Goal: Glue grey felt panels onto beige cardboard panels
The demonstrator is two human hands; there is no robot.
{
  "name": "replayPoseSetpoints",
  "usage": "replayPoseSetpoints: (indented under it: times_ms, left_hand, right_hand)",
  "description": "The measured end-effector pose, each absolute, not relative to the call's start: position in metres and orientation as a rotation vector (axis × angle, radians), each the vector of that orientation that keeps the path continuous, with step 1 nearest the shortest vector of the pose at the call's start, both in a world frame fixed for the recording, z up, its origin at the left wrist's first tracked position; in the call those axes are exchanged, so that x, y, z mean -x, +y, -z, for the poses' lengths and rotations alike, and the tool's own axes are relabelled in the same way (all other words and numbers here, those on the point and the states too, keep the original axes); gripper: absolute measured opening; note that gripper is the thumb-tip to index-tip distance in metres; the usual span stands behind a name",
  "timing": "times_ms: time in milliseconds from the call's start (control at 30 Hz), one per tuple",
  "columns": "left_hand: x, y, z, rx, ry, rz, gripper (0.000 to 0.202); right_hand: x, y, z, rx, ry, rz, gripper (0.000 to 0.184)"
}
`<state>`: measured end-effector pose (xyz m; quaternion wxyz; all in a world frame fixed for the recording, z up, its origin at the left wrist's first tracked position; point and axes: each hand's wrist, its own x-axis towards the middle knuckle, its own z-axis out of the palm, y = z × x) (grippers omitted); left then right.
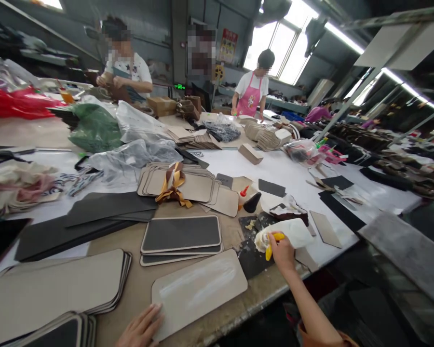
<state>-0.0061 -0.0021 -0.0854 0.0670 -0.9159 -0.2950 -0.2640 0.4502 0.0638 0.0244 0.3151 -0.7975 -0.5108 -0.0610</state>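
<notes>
My left hand [142,327] lies flat at the lower left corner of a beige panel [202,299] with rounded corners, its fingers stretched out. Whitish wet-looking streaks run along that panel. My right hand [282,253] is closed around a yellow-handled tool [269,250]; the tool's working end is hidden. It is at the mouth of a white container [298,232] lying on its side, crusted with cream-coloured paste. Behind the streaked panel sits a small stack of dark panels with beige borders [183,233]. More beige panels [58,289] are stacked at the left.
A ribbon bundle [173,185] lies on further stacked panels. Near it stands a small red-tipped bottle [243,196]. Dark sheets [104,212] and plastic bags [133,156] cover the left. Two people work across the table, one in a pink apron [249,99].
</notes>
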Motion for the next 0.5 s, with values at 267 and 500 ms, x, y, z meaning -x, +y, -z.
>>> replayPoseSetpoints:
  times_ms: [267, 500]
  left_hand:
    - [-0.014, -0.018, 0.037, 2.974, -1.508, 0.38, 0.029]
    - [-0.021, -0.022, 0.027, 3.052, -1.675, 0.217, 0.027]
  right_hand:
    - [-0.449, 0.053, -0.019, 1.906, -1.966, 0.171, 0.033]
    - [-0.445, 0.04, -0.029, 1.969, -1.761, 0.239, 0.034]
